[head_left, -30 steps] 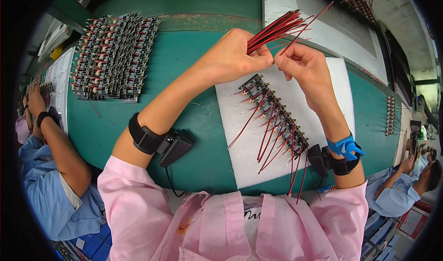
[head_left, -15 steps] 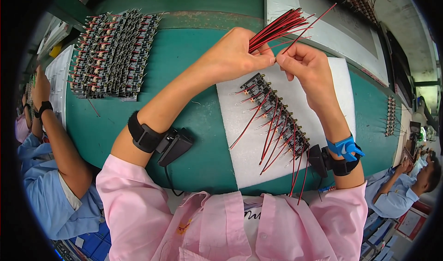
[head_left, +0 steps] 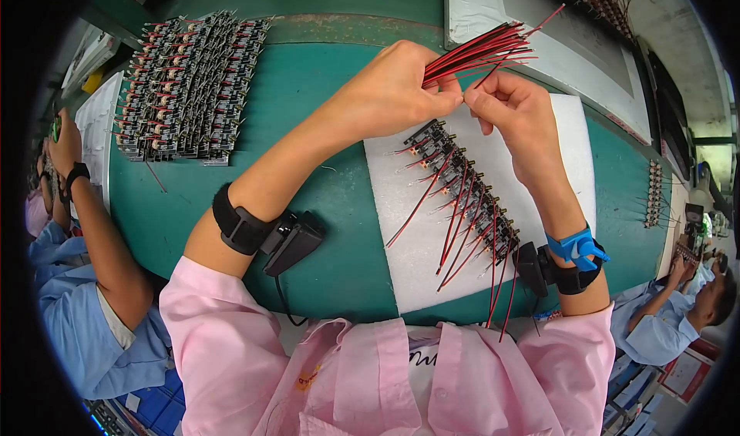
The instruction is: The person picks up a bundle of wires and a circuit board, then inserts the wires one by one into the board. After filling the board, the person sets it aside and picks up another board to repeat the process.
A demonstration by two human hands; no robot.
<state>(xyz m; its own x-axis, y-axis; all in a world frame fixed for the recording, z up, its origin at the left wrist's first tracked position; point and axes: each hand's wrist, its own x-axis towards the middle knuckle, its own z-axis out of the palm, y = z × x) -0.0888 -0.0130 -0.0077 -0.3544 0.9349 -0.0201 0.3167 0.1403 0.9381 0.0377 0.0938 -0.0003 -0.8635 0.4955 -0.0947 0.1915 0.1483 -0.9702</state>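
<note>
My left hand [head_left: 405,83] is closed around a bundle of thin red and black wires [head_left: 484,52], whose loose ends fan out to the upper right. Fingertips of my right hand [head_left: 510,111] pinch one red-and-black wire [head_left: 532,29] from its lower end, close to my left fingertips. Below both hands, a strip of small black circuit boards [head_left: 465,182] lies slanted on a white foam sheet [head_left: 412,278]. Several red and black wires trail from the strip toward my body. The pinched wire tip is too small to make out.
Stacked rows of circuit boards [head_left: 189,89] stand on the green table [head_left: 308,89] at far left. A pale metal frame [head_left: 617,116] borders the back right, with another board strip [head_left: 654,193] at the right. Co-workers in blue sit on both sides.
The wire bundle has tipped slightly down and to the right in my left hand. Both hands remain close together, with the right still pinching a wire.
</note>
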